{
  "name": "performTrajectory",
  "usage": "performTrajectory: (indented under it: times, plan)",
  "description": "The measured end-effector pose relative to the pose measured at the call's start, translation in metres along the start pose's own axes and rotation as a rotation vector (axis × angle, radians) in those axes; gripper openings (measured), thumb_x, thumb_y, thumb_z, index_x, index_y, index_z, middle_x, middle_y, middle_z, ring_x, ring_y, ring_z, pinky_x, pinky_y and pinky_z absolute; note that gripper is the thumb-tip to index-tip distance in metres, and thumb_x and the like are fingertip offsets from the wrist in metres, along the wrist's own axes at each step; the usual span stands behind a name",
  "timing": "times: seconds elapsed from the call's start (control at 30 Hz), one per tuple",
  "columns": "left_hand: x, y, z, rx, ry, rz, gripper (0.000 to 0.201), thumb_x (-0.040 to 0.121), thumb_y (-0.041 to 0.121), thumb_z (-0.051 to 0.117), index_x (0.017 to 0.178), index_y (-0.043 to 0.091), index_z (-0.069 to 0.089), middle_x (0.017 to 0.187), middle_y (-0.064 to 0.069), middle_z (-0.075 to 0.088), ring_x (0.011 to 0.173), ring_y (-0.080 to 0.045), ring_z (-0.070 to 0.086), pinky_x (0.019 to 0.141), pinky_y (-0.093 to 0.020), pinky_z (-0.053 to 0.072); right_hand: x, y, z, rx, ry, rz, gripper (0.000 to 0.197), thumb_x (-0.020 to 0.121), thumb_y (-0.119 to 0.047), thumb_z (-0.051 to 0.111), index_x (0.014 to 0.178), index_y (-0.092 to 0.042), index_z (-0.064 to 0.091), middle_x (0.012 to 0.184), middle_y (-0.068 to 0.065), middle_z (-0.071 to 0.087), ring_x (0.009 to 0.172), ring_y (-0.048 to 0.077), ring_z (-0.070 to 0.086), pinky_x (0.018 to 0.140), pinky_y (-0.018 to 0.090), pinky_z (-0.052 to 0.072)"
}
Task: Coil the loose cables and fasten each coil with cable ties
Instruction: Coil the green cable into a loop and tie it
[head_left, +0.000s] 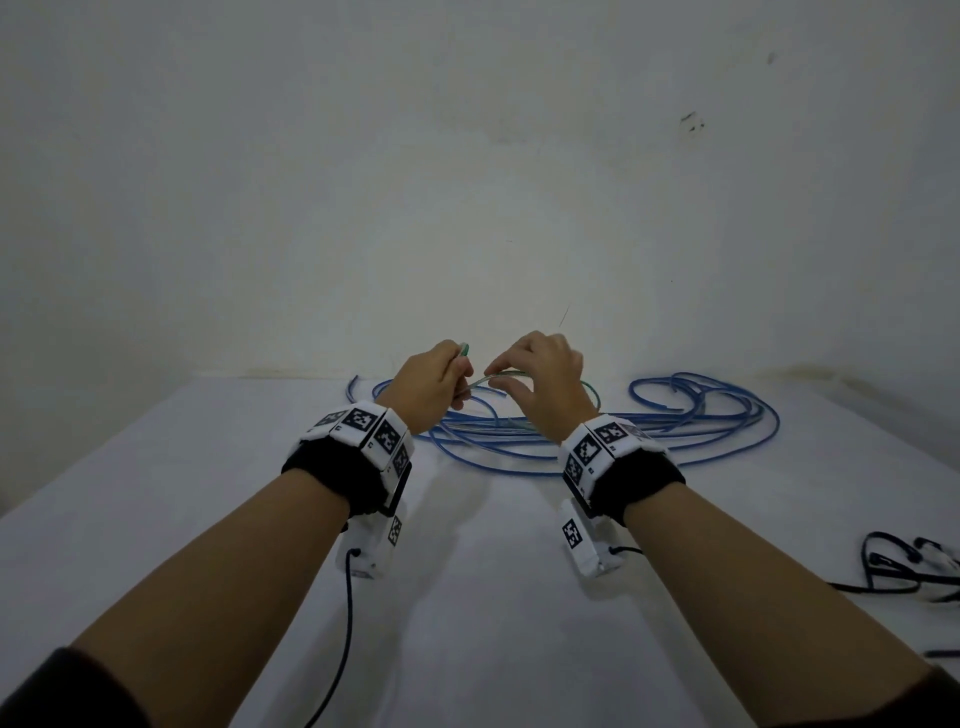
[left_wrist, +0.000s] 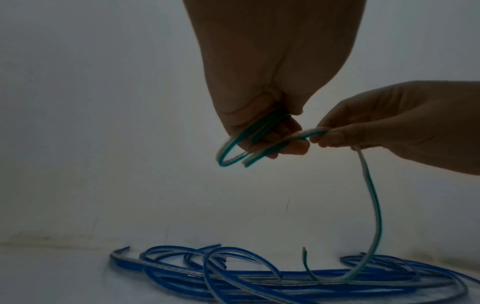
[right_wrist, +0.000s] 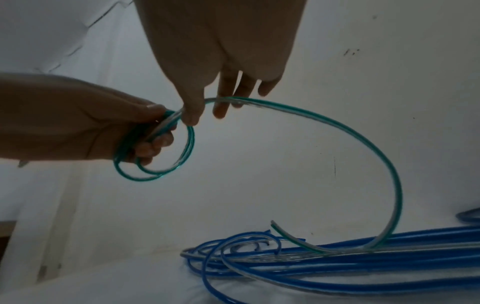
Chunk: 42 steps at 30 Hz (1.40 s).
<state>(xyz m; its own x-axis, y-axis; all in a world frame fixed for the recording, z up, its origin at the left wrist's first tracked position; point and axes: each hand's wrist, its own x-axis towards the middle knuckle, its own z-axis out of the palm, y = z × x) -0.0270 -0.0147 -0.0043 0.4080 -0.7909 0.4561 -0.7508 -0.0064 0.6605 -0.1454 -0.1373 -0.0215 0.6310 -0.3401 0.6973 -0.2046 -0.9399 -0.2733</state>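
A thin green-and-clear cable (right_wrist: 363, 148) arcs up from the table to both hands. My left hand (head_left: 434, 382) grips a small coil of it (right_wrist: 155, 156), with loops wound round its curled fingers (left_wrist: 275, 131). Just to the right, my right hand (head_left: 540, 384) pinches the same cable between thumb and forefinger (left_wrist: 330, 137); its other fingers hang loose (right_wrist: 244, 86). The cable's free tail (left_wrist: 374, 216) drops onto the blue pile, and its cut end (right_wrist: 275, 225) sticks up there. Both hands hover above the table near the wall.
Several loose blue-and-clear cables (head_left: 691, 431) lie tangled on the white table (head_left: 467, 597) against the back wall. A black cable with small white parts (head_left: 904, 566) lies at the right edge. Thin black leads run from the wrist cameras (head_left: 348, 623).
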Motion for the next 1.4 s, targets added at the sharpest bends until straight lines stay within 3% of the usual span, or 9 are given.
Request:
performTrajectory:
  times: [0.13, 0.27, 0.4, 0.5, 0.7, 0.87, 1.03, 1.23, 1.4]
  plan:
    - [0.000, 0.001, -0.001, -0.023, 0.005, -0.016, 0.022, 0.101, 0.015, 0.032, 0.088, 0.005, 0.047, 0.065, -0.001, 0.050, 0.059, -0.010, 0.054, 0.050, -0.008, 0.043, -0.004, 0.005, 0.001, -0.156, 0.205, -0.050, 0.014, 0.077, -0.025, 0.065, 0.087, -0.021, 0.075, 0.085, 0.007, 0.059, 0.077, 0.031, 0.052, 0.067, 0.034, 0.033]
    - [0.001, 0.001, 0.000, -0.030, -0.057, -0.054, 0.025, 0.100, 0.018, 0.032, 0.088, 0.006, 0.050, 0.065, -0.002, 0.056, 0.057, -0.020, 0.053, 0.055, -0.023, 0.045, -0.006, -0.003, 0.000, -0.043, 0.128, -0.050, 0.018, 0.086, -0.013, 0.059, 0.099, -0.005, 0.066, 0.091, 0.013, 0.059, 0.071, 0.030, 0.058, 0.060, 0.037, 0.049]
    - [0.000, 0.005, 0.004, -0.157, -0.091, -0.114, 0.028, 0.100, 0.018, 0.033, 0.080, 0.012, 0.051, 0.066, -0.005, 0.059, 0.047, -0.011, 0.053, 0.049, -0.018, 0.045, 0.000, -0.009, 0.000, 0.070, 0.058, -0.079, 0.008, 0.088, -0.007, 0.056, 0.087, -0.001, 0.061, 0.091, 0.013, 0.059, 0.075, 0.027, 0.057, 0.066, 0.027, 0.041]
    - [-0.002, 0.007, 0.005, -0.323, -0.068, -0.165, 0.030, 0.101, 0.017, 0.033, 0.077, 0.010, 0.050, 0.065, -0.009, 0.058, 0.042, -0.012, 0.054, 0.044, -0.020, 0.045, 0.002, -0.009, 0.001, 0.113, -0.018, -0.112, 0.013, 0.087, -0.009, 0.055, 0.086, 0.000, 0.065, 0.085, 0.015, 0.063, 0.077, 0.028, 0.058, 0.070, 0.031, 0.044]
    - [0.000, 0.007, -0.003, -0.388, -0.062, -0.254, 0.045, 0.101, 0.031, 0.032, 0.071, 0.008, 0.057, 0.047, 0.002, 0.047, 0.034, -0.010, 0.035, 0.040, -0.018, 0.029, 0.001, -0.003, -0.002, 0.163, -0.107, -0.092, 0.027, 0.089, -0.022, 0.047, 0.089, -0.004, 0.067, 0.082, 0.010, 0.066, 0.075, 0.022, 0.055, 0.070, 0.023, 0.027]
    - [-0.001, 0.009, -0.004, -0.444, -0.123, -0.296, 0.041, 0.100, 0.029, 0.036, 0.068, 0.010, 0.051, 0.037, 0.011, 0.034, 0.035, -0.005, 0.026, 0.036, -0.015, 0.022, -0.003, 0.002, 0.005, 0.124, -0.155, 0.050, 0.027, 0.097, -0.028, 0.043, 0.092, -0.008, 0.060, 0.087, 0.008, 0.065, 0.087, 0.029, 0.046, 0.081, 0.037, 0.035]
    - [0.001, 0.012, -0.011, -0.612, -0.028, -0.342, 0.039, 0.101, 0.028, 0.034, 0.065, 0.014, 0.040, 0.039, 0.012, 0.027, 0.032, -0.005, 0.020, 0.036, -0.011, 0.018, -0.011, 0.016, 0.003, 0.140, -0.256, 0.175, 0.013, 0.095, -0.017, 0.049, 0.098, -0.009, 0.057, 0.095, 0.012, 0.064, 0.095, 0.026, 0.048, 0.080, 0.039, 0.043]
    - [-0.001, 0.012, -0.011, -0.637, -0.154, -0.354, 0.038, 0.101, 0.028, 0.035, 0.071, 0.010, 0.049, 0.040, 0.011, 0.032, 0.033, -0.006, 0.028, 0.036, -0.014, 0.025, -0.009, 0.016, -0.002, 0.289, -0.064, 0.399, 0.024, 0.099, -0.022, 0.040, 0.097, -0.003, 0.054, 0.085, 0.018, 0.063, 0.066, 0.031, 0.057, 0.062, 0.040, 0.050]
    - [-0.006, 0.016, -0.012, -0.751, -0.188, -0.323, 0.033, 0.102, 0.023, 0.030, 0.078, 0.011, 0.050, 0.046, 0.010, 0.036, 0.036, -0.005, 0.028, 0.039, -0.013, 0.024, -0.004, 0.028, -0.001, 0.245, 0.122, 0.568, 0.007, 0.092, -0.007, 0.052, 0.097, -0.003, 0.055, 0.098, 0.015, 0.057, 0.084, 0.032, 0.059, 0.077, 0.044, 0.052]
